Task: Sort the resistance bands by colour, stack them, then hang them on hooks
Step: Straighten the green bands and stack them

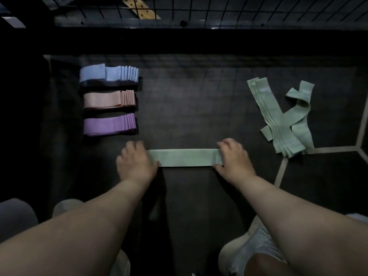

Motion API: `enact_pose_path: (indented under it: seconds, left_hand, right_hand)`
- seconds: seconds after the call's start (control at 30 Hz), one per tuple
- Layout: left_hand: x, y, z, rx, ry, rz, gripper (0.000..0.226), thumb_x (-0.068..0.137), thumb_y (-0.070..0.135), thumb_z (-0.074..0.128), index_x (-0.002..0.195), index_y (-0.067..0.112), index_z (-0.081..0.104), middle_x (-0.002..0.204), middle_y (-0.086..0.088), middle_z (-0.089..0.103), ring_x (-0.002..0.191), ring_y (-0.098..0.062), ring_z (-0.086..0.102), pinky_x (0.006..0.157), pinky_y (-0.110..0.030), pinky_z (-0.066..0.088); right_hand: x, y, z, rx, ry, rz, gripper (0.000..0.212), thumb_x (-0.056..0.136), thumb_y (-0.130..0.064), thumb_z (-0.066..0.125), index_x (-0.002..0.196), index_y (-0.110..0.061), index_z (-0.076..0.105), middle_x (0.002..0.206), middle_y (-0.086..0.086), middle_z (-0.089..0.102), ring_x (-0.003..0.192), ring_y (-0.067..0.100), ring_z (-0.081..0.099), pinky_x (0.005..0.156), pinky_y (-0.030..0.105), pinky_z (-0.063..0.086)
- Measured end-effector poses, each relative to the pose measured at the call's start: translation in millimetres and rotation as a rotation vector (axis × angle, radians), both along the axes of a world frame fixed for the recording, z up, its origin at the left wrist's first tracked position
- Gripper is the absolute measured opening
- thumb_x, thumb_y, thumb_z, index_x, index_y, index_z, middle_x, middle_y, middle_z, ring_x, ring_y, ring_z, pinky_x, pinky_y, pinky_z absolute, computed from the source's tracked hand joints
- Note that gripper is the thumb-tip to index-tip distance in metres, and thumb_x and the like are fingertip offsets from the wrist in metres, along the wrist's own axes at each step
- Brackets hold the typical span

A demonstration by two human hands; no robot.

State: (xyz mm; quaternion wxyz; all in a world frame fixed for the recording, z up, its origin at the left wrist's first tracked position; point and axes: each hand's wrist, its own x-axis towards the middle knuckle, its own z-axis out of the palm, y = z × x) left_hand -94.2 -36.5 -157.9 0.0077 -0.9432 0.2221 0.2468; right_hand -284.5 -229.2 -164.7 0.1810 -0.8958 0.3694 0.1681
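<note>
I see one green band [184, 157] lying flat and crosswise on the dark floor [189, 106], each end held in a closed grip: the left hand [135, 164] curls over its left end, and the right hand [233, 158] pinches its right end between fingers and thumb. Beyond the left hand sit three neat stacks, the blue stack [109, 73] farthest, then the pink stack [109, 100], and the purple stack [109, 124] nearest. A loose pile of green bands [282, 116] sprawls beyond the right hand, apart from the held band.
</note>
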Motion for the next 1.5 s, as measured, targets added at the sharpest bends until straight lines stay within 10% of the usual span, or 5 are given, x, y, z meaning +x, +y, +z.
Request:
enact_pose_path:
  seconds: [0.17, 0.53, 0.9, 1.2, 1.5]
  left_hand:
    - [0, -10, -9, -0.023, 0.023, -0.515, 0.083, 0.077, 0.045, 0.073, 0.147, 0.03, 0.031, 0.15, 0.002, 0.03, 0.136, -0.023, 0.031, 0.109, -0.036, 0.027]
    - [4, -16, -24, -0.016, -0.021, -0.644, 0.044, 0.092, 0.034, 0.054, 0.134, 0.026, 0.045, 0.132, 0.0, 0.045, 0.123, -0.024, 0.044, 0.099, -0.036, 0.033]
    - [-14, -13, -18, -0.222, 0.224, 0.782, 0.046, 0.096, 0.029, 0.052, 0.139, 0.014, 0.049, 0.146, -0.015, 0.035, 0.133, -0.038, 0.037, 0.111, -0.041, 0.031]
    - [-14, -21, -19, -0.187, 0.081, 0.139, 0.045, 0.094, 0.036, 0.054, 0.137, 0.023, 0.053, 0.139, -0.008, 0.041, 0.128, -0.031, 0.034, 0.107, -0.039, 0.027]
    - [-4, -25, -27, -0.17, 0.065, 0.23, 0.036, 0.093, 0.034, 0.056, 0.128, 0.028, 0.057, 0.132, -0.005, 0.052, 0.125, -0.028, 0.036, 0.104, -0.04, 0.021]
  right_hand:
    - [24, 4, -4, 0.087, 0.127, 0.304, 0.091, 0.082, -0.035, 0.075, 0.155, -0.021, 0.022, 0.155, 0.001, 0.021, 0.144, 0.023, 0.021, 0.119, 0.036, 0.02]
    - [33, 1, -8, 0.078, 0.113, 0.365, 0.062, 0.085, -0.032, 0.07, 0.14, -0.017, 0.043, 0.138, 0.006, 0.037, 0.13, 0.029, 0.037, 0.109, 0.038, 0.031]
    - [8, 10, -15, 0.015, -0.215, -1.091, 0.059, 0.084, -0.038, 0.068, 0.132, -0.011, 0.045, 0.141, 0.017, 0.038, 0.127, 0.041, 0.041, 0.107, 0.048, 0.034]
    - [-6, 24, -18, 0.178, -0.042, -1.287, 0.064, 0.085, -0.032, 0.065, 0.132, -0.004, 0.034, 0.143, 0.023, 0.038, 0.131, 0.044, 0.039, 0.105, 0.046, 0.034]
    - [-15, 27, -13, 0.205, -0.216, -1.086, 0.013, 0.089, -0.014, 0.057, 0.102, -0.012, 0.056, 0.117, 0.015, 0.059, 0.1, 0.03, 0.059, 0.085, 0.032, 0.047]
